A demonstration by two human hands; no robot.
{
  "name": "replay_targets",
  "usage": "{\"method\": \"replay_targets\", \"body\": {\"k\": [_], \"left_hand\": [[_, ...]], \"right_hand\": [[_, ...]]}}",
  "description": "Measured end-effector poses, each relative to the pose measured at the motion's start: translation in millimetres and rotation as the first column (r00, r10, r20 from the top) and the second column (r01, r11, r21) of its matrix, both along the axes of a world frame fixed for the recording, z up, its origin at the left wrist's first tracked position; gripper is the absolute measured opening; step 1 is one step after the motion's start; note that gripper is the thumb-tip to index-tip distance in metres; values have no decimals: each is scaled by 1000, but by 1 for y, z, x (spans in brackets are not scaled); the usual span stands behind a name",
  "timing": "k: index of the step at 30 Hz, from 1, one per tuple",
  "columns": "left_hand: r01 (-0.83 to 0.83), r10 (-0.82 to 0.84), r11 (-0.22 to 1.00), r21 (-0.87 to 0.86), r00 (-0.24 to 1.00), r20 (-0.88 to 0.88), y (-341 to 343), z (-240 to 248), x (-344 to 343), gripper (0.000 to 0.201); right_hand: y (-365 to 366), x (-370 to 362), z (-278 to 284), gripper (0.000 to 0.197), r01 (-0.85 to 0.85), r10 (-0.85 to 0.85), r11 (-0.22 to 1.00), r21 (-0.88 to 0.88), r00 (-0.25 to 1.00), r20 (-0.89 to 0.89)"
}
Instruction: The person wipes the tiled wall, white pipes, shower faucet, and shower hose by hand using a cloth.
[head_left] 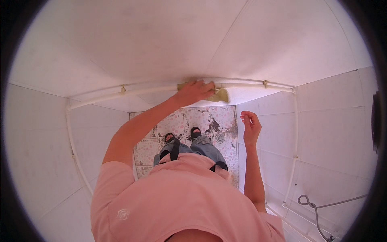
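My left hand (194, 92) reaches up to the far wall, closed over a yellowish cloth (219, 96). The cloth is pressed around a white pipe (149, 90) that runs along that wall, and a loose end hangs down to the right of my fingers. Part of the cloth is hidden under the hand. My right hand (251, 124) is raised by the right wall, with its fingers loosely bent and nothing visible in it. It touches neither the pipe nor the cloth.
White walls (334, 133) close in on both sides, with pipes bending along them. Small clips (265, 83) hold the far pipe. At lower right hangs a grey hose (316, 213). Below are patterned floor tiles (197, 117) with dark stains and a round drain (220, 138) near my feet.
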State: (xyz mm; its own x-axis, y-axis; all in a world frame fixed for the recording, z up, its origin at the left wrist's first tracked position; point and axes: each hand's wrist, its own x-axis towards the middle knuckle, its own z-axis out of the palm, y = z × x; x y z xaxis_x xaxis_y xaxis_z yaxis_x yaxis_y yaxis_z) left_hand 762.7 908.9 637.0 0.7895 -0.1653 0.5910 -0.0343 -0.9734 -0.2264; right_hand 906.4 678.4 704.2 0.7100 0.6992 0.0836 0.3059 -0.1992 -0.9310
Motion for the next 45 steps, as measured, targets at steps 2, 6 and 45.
{"method": "replay_targets", "body": {"k": [2,6,45], "left_hand": [[-318,317,948,2,944,-92,3,0,-22,43],[-548,489,828,-114,807,-331,5,-9,-22,36],[860,929,-300,-414,362,80,-76,-8,13,27]], "right_hand": [[-1,5,-2,11,12,-12,1000,-2,1000,4],[5,18,-2,11,9,-9,1000,11,999,-38],[109,17,-11,10,-689,689,725,19,723,-50]]}}
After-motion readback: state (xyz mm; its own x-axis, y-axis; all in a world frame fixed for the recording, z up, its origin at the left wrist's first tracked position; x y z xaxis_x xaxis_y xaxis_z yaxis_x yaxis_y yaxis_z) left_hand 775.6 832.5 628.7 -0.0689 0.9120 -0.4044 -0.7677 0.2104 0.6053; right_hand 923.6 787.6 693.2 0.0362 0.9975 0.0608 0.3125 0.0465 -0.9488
